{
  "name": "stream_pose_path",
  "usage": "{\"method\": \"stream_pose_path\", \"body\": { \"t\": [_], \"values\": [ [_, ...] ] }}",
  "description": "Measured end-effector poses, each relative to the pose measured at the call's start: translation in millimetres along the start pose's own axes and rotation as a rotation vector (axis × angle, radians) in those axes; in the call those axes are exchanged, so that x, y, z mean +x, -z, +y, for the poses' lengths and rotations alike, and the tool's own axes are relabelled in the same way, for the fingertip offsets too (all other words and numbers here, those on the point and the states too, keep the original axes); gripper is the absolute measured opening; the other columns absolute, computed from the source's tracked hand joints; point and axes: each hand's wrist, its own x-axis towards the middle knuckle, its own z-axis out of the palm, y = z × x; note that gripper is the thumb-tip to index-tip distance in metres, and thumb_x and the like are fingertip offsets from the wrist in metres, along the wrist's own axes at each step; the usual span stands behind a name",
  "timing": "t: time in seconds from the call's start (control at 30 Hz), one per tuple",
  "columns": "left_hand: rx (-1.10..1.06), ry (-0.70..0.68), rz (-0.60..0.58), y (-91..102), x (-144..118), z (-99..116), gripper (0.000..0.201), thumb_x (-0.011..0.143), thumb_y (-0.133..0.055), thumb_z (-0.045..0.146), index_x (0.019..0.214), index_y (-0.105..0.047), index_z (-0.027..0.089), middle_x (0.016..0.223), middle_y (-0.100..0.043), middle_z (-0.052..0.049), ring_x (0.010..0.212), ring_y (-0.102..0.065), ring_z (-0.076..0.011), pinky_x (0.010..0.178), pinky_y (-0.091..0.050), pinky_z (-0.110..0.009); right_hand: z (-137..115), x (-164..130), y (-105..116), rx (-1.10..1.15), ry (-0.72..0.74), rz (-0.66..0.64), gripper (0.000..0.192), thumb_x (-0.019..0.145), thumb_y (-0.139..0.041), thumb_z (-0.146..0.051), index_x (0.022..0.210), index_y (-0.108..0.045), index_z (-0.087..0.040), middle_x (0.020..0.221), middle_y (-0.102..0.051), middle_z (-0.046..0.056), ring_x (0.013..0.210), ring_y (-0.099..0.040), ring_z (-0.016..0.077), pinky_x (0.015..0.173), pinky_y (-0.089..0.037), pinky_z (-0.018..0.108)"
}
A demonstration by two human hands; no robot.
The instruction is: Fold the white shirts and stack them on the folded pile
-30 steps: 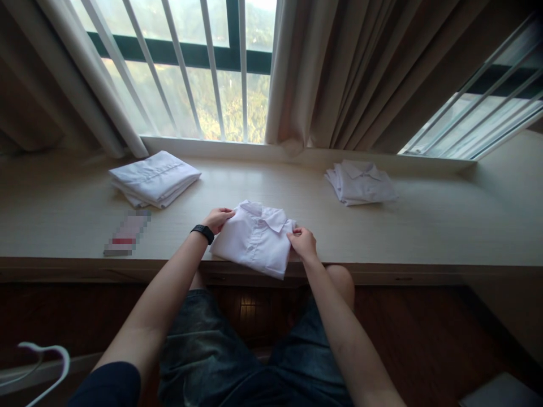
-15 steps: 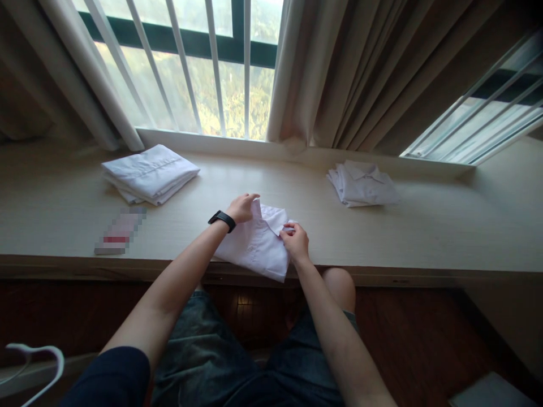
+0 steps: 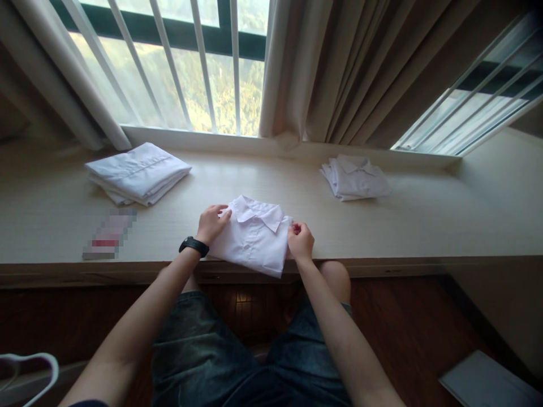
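Note:
A folded white collared shirt [image 3: 254, 240] lies in front of me, its lower corner sticking out over the table's front edge. The collar points away from me and lies spread to both sides. At the shirt's left shoulder rests my left hand [image 3: 212, 224], wearing a black wristband; its fingers are slightly apart and touch the cloth. My right hand [image 3: 301, 240] is closed, pinching the shirt's right edge just below the collar. The fingertips of the right hand are partly hidden by its curl.
On the long pale table [image 3: 416, 226], a stack of folded white cloth [image 3: 139, 172] sits at the left and folded white shirts [image 3: 358, 178] at the right. A blurred-out flat item [image 3: 110, 234] lies near the left front edge. Curtains [image 3: 339, 73] and a barred window stand behind.
My left hand has let go of the collar and moved left and down to the shirt's shoulder. The collar now lies flat. My right hand has shifted from the collar tip to the right edge.

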Motion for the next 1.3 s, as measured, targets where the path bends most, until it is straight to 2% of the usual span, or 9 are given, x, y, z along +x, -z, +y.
{"method": "stream_pose_path", "body": {
  "t": [0.17, 0.33, 0.43, 0.57, 0.77, 0.93, 1.07, 1.17, 1.3],
  "values": [
    [-0.162, 0.361, -0.037, -7.5, 27.9, -1.5, 0.036, 0.069, -0.076, 0.038, 0.096, -0.077, 0.014, 0.094, -0.076, -0.011, 0.089, -0.069, -0.0246, 0.076, -0.051, -0.03, -8.0, 11.1, -0.9, -0.181, 0.023, -0.068, 0.029, 0.089, -0.059, -0.042, 0.086, -0.072, -0.017, 0.092, -0.075, 0.014, 0.088, -0.068, 0.0262, 0.083, -0.048, 0.033],
    [-0.298, 0.436, -0.012, -12.5, 34.6, -2.5, 0.028, 0.057, -0.08, 0.028, 0.081, -0.074, 0.014, 0.078, -0.071, -0.007, 0.077, -0.066, -0.0217, 0.063, -0.047, -0.028, -14.3, 24.5, 2.0, -0.23, 0.071, -0.125, 0.019, 0.085, -0.063, -0.03, 0.074, -0.071, -0.018, 0.087, -0.075, 0.013, 0.087, -0.069, 0.0273, 0.083, -0.049, 0.036],
    [-0.583, 0.515, -0.02, -11.0, 33.0, 1.1, 0.044, 0.051, -0.084, 0.022, 0.092, -0.071, 0.014, 0.083, -0.071, -0.006, 0.073, -0.064, -0.0179, 0.062, -0.048, -0.026, -15.8, 28.7, -1.6, 0.081, -0.032, -0.086, 0.016, 0.081, -0.067, -0.032, 0.073, -0.068, -0.018, 0.083, -0.074, 0.01, 0.082, -0.068, 0.0235, 0.077, -0.053, 0.033],
    [-0.844, 0.612, -0.224, -4.4, 30.1, 2.9, 0.048, 0.053, -0.087, 0.025, 0.096, -0.07, 0.013, 0.084, -0.071, -0.008, 0.068, -0.065, -0.0182, 0.06, -0.051, -0.029, -11.1, 25.5, -7.8, 0.638, -0.451, -0.164, 0.013, 0.075, -0.072, -0.029, 0.076, -0.063, -0.019, 0.073, -0.072, 0.004, 0.067, -0.066, 0.0172, 0.061, -0.055, 0.027],
    [-0.766, 0.621, -0.257, -2.2, 29.7, -0.1, 0.037, 0.058, -0.087, 0.022, 0.088, -0.066, 0.014, 0.064, -0.061, 0.001, 0.049, -0.052, -0.0106, 0.047, -0.04, -0.022, 0.0, 13.9, -7.0, 0.704, -0.554, -0.167, 0.02, 0.062, -0.081, -0.021, 0.071, -0.063, -0.018, 0.061, -0.067, -0.001, 0.056, -0.062, 0.0143, 0.049, -0.051, 0.022],
    [-0.791, 0.513, -0.348, -3.5, 28.1, 7.4, 0.037, 0.07, -0.082, 0.036, 0.097, -0.066, 0.017, 0.083, -0.068, -0.003, 0.065, -0.062, -0.0133, 0.063, -0.052, -0.026, -1.1, 9.5, -5.1, 0.993, -0.532, -0.304, 0.03, 0.059, -0.082, -0.016, 0.084, -0.066, -0.018, 0.079, -0.074, 0.001, 0.069, -0.068, 0.0152, 0.062, -0.057, 0.023],
    [-0.527, 0.532, -0.247, -6.5, 27.3, 4.3, 0.036, 0.071, -0.079, 0.035, 0.098, -0.064, 0.016, 0.084, -0.066, -0.005, 0.068, -0.061, -0.015, 0.059, -0.047, -0.025, 8.1, 4.8, -1.9, 0.798, -0.586, -0.246, 0.039, 0.056, -0.084, -0.014, 0.089, -0.064, -0.018, 0.07, -0.071, -0.001, 0.062, -0.066, 0.0163, 0.055, -0.056, 0.025],
    [-0.406, 0.541, -0.17, -4.0, 28.0, -1.2, 0.038, 0.064, -0.083, 0.032, 0.093, -0.065, 0.015, 0.082, -0.065, -0.004, 0.071, -0.06, -0.0165, 0.058, -0.044, -0.024, 15.5, 3.3, 0.3, 0.633, -0.498, -0.228, 0.045, 0.053, -0.085, -0.015, 0.092, -0.062, -0.018, 0.066, -0.07, -0.001, 0.059, -0.065, 0.0168, 0.052, -0.054, 0.025],
    [-0.324, 0.511, -0.239, 6.1, 24.4, -0.4, 0.04, 0.055, -0.088, 0.029, 0.085, -0.065, 0.016, 0.071, -0.062, -0.002, 0.066, -0.058, -0.016, 0.057, -0.042, -0.025, 14.0, 3.4, 0.7, 0.655, -0.478, -0.287, 0.042, 0.052, -0.086, -0.014, 0.086, -0.061, -0.017, 0.068, -0.069, 0.0, 0.062, -0.066, 0.0163, 0.056, -0.054, 0.025]
  ]
}}
